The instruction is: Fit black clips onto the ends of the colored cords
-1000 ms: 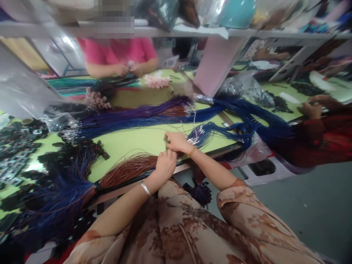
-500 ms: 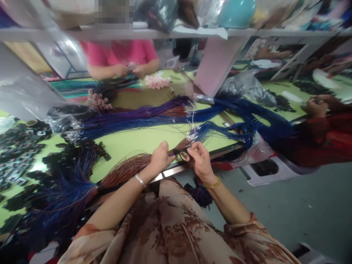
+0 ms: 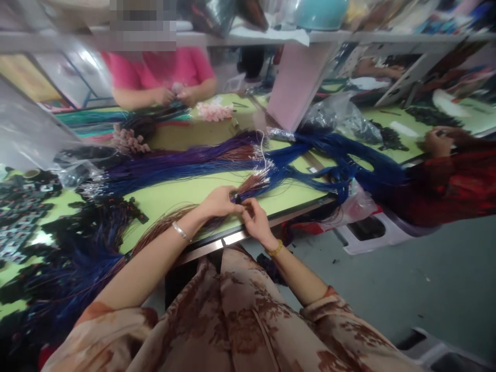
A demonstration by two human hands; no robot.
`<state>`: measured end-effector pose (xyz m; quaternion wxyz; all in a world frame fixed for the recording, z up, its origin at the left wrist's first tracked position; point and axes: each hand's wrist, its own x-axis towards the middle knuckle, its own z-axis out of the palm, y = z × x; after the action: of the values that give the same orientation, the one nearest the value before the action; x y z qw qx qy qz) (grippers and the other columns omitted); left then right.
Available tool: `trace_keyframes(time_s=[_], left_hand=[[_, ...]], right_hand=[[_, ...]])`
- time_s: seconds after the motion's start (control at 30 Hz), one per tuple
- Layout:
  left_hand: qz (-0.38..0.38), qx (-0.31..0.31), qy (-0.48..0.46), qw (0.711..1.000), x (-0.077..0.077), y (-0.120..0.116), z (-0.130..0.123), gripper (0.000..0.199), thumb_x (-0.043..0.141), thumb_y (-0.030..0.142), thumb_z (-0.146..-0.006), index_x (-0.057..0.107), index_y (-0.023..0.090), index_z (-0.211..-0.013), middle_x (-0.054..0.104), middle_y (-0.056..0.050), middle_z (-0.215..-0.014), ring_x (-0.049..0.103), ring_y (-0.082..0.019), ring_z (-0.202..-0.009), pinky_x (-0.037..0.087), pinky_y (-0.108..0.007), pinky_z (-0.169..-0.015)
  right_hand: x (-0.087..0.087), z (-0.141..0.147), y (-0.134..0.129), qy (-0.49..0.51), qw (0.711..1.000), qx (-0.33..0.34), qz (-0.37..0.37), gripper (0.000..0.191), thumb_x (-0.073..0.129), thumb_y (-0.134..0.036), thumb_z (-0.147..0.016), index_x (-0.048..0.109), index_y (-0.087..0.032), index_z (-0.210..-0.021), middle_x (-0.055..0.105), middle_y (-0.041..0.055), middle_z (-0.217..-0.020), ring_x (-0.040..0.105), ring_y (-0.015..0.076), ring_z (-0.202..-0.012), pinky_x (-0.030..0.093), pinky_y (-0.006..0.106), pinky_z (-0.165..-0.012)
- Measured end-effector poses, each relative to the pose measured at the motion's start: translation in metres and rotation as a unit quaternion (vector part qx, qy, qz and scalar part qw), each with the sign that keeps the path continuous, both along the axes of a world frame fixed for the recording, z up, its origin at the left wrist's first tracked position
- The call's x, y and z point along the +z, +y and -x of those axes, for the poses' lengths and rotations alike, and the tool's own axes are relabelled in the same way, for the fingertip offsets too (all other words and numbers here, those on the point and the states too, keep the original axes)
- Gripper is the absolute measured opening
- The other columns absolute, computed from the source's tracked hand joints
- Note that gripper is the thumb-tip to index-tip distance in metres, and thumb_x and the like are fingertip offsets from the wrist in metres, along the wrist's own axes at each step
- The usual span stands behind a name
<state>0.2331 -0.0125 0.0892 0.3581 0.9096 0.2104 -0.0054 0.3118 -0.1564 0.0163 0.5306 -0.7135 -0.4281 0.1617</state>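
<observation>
My left hand (image 3: 220, 203) is closed around a bundle of brown and blue wires (image 3: 253, 182) close to its silvery end. A band of black tape (image 3: 235, 197) wraps the bundle just beyond my left fingers. My right hand (image 3: 256, 221) is pinched at the underside of that band, its fingertips nearly meeting my left thumb. The tape roll is hidden by the hands. Behind my left forearm the brown wires (image 3: 163, 225) run left toward blue wires (image 3: 73, 274) with black connectors.
Blue and purple wire bundles (image 3: 186, 160) lie across the green table (image 3: 174, 194). Black connectors (image 3: 23, 217) are heaped at left. A co-worker in pink (image 3: 163, 77) sits opposite, another in a red sleeve (image 3: 457, 175) at right. A plastic stool (image 3: 364, 235) stands below.
Both hands have moved left and slightly up with the wire end. The right hand has come close to the left, and the tape roll between them has gone out of sight.
</observation>
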Motion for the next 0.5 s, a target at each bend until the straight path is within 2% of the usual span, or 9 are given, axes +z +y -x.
trace_keyframes(time_s=[0.07,0.13,0.23,0.3,0.33,0.4,0.47,0.5], left_hand=[[-0.14,0.035,0.019,0.989,-0.004,-0.011,0.0,0.037,0.064,0.03,-0.072,0.06,0.017,-0.107,0.066,-0.006,-0.089,0.06,-0.02,-0.078,0.044,-0.029,-0.068],[-0.239,0.036,0.038,0.97,-0.016,-0.024,0.002,0.031,0.057,0.026,-0.081,0.057,0.018,-0.111,0.064,-0.009,-0.096,0.062,-0.022,-0.083,0.045,-0.031,-0.071],[-0.323,-0.014,0.043,0.945,-0.041,-0.041,0.007,0.029,0.043,0.02,-0.09,0.054,0.016,-0.116,0.062,-0.013,-0.101,0.062,-0.024,-0.088,0.046,-0.034,-0.073],[-0.359,-0.048,0.031,0.931,-0.055,-0.048,0.011,0.032,0.036,0.017,-0.093,0.054,0.014,-0.119,0.061,-0.015,-0.104,0.06,-0.025,-0.094,0.045,-0.035,-0.075],[-0.372,-0.06,0.026,0.926,-0.06,-0.051,0.012,0.033,0.034,0.016,-0.093,0.054,0.013,-0.119,0.061,-0.017,-0.105,0.06,-0.026,-0.096,0.045,-0.036,-0.076],[-0.388,-0.069,0.019,0.919,-0.066,-0.054,0.015,0.035,0.033,0.015,-0.093,0.055,0.012,-0.12,0.061,-0.018,-0.109,0.059,-0.027,-0.099,0.044,-0.038,-0.078],[-0.401,-0.066,0.01,0.914,-0.069,-0.056,0.017,0.035,0.031,0.016,-0.094,0.055,0.014,-0.12,0.061,-0.018,-0.11,0.059,-0.027,-0.1,0.043,-0.038,-0.078],[-0.405,-0.062,0.005,0.912,-0.07,-0.055,0.018,0.036,0.029,0.016,-0.095,0.055,0.014,-0.119,0.062,-0.018,-0.108,0.059,-0.027,-0.099,0.043,-0.038,-0.078]], right_hand=[[-0.002,-0.001,0.004,0.0,1.0,-0.013,-0.011,0.015,0.047,-0.03,-0.086,0.053,-0.018,-0.094,0.065,0.0056,-0.089,0.061,0.017,-0.081,0.046,0.027,-0.072],[0.009,-0.001,-0.004,-0.042,0.999,0.004,0.021,0.014,0.048,-0.029,-0.086,0.057,-0.018,-0.09,0.066,0.0051,-0.085,0.061,0.017,-0.077,0.045,0.027,-0.072],[0.044,-0.001,-0.019,-0.109,0.992,0.021,0.054,0.02,0.044,-0.031,-0.091,0.06,-0.019,-0.091,0.066,0.0028,-0.076,0.06,0.0153,-0.067,0.044,0.026,-0.067],[0.066,-0.005,-0.014,-0.169,0.984,0.012,0.06,0.024,0.041,-0.033,-0.093,0.061,-0.019,-0.095,0.068,0.0052,-0.084,0.061,0.0162,-0.075,0.044,0.026,-0.071],[0.073,-0.008,-0.006,-0.211,0.974,0.002,0.088,0.025,0.042,-0.033,-0.093,0.062,-0.019,-0.097,0.069,0.0067,-0.088,0.062,0.0182,-0.081,0.044,0.027,-0.074],[0.075,-0.019,0.021,-0.274,0.944,0.002,0.186,0.028,0.05,-0.038,-0.088,0.063,-0.017,-0.102,0.07,0.0098,-0.088,0.062,0.0233,-0.088,0.044,0.031,-0.076],[0.064,-0.032,0.05,-0.277,0.921,0.078,0.264,0.031,0.058,-0.041,-0.081,0.065,-0.018,-0.099,0.07,0.0097,-0.086,0.062,0.0244,-0.085,0.044,0.031,-0.073],[0.057,-0.038,0.063,-0.263,0.918,0.115,0.272,0.027,0.06,-0.038,-0.078,0.066,-0.019,-0.096,0.07,0.0081,-0.087,0.062,0.0229,-0.083,0.043,0.03,-0.072]])
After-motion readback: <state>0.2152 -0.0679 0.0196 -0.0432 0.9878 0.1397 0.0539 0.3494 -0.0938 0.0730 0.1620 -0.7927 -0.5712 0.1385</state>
